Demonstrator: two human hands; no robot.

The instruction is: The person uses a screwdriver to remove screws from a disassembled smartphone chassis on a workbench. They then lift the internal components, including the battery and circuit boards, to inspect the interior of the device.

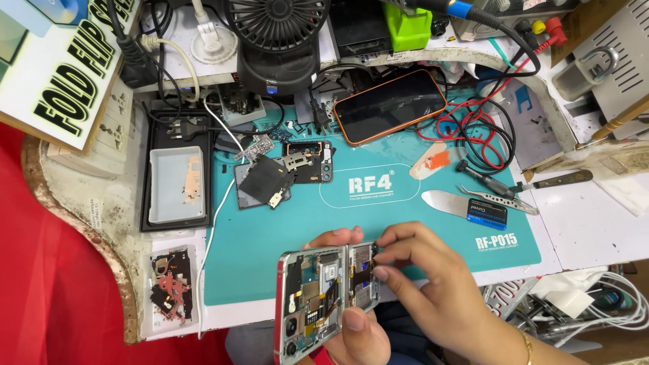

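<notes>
At the bottom middle of the frame, the left hand (351, 331) grips the open folding phone (328, 301). The right hand (433, 284) pinches a tiny part inside. Too hard a pull might tear it.

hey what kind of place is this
Probably a phone repair bench: both hands hold an opened folding phone over a teal work mat, with tweezers and loose phone parts nearby.
</notes>
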